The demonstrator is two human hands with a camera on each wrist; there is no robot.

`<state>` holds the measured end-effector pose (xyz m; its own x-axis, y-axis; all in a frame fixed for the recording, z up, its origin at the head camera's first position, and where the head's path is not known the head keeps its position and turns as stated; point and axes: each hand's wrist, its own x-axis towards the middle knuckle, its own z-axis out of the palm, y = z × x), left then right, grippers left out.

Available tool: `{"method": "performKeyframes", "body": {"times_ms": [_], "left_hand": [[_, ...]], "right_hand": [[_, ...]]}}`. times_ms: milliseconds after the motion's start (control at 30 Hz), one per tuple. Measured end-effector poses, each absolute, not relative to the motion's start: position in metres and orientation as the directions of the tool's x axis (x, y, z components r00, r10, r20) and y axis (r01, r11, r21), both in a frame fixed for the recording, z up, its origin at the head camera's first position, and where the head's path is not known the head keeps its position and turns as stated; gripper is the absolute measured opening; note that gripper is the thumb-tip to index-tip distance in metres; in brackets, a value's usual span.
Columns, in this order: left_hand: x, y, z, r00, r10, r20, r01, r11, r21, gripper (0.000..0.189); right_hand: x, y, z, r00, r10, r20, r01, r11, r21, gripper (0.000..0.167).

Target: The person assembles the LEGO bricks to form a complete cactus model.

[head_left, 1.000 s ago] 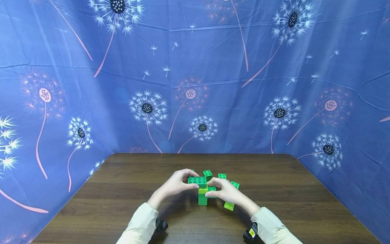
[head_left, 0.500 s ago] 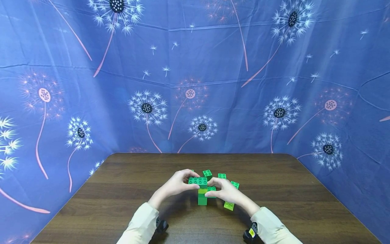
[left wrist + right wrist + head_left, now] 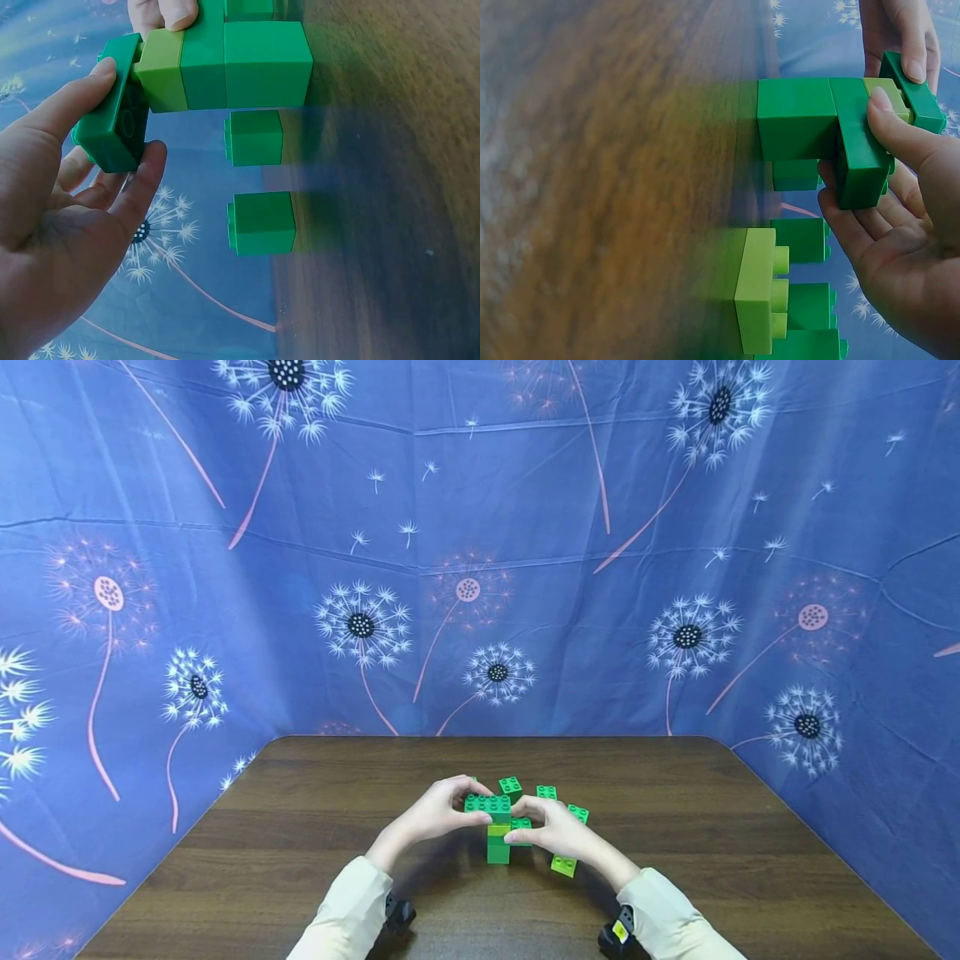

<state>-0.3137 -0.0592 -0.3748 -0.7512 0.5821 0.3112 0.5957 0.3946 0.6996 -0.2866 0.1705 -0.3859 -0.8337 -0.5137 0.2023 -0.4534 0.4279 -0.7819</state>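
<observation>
My left hand [image 3: 435, 812] grips a long dark green toy building brick [image 3: 112, 112] by its sides. It sits tilted over the lime brick [image 3: 163, 71] at the top of a small stack, and a narrow gap with studs shows between the two. Under the lime brick comes a green brick [image 3: 861, 142] that juts out to the right, its overhanging end held between thumb and fingers of my right hand [image 3: 561, 832]. A taller green block [image 3: 268, 64] forms the foot of the stack on the table.
Behind the stack stands a loose green brick [image 3: 511, 787]. More green bricks [image 3: 547, 793] lie to the right, and a lime brick [image 3: 564, 867] is near my right wrist. A blue dandelion-print cloth [image 3: 570, 635] hangs behind the wooden table [image 3: 300, 827].
The long green brick in my left hand has shifted very slightly to the right over the stack. My right hand keeps its hold in the same place.
</observation>
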Motion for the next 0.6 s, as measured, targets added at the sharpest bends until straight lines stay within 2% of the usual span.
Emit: {"method": "performKeyframes", "body": {"times_ms": [333,600], "left_hand": [[-0.318,-0.061,-0.379,-0.723,0.595,0.351,0.632,0.365,0.684,0.031],[-0.319,-0.060,-0.381,-0.723,0.591,0.358,0.633,0.360,0.685,0.031]], "right_hand": [[-0.306,0.176,-0.409,-0.832,-0.508,0.221,-0.466,0.427,-0.775,0.031],[-0.291,0.171,-0.391,-0.829,-0.517,0.212,-0.466,0.430,-0.773,0.032]]}}
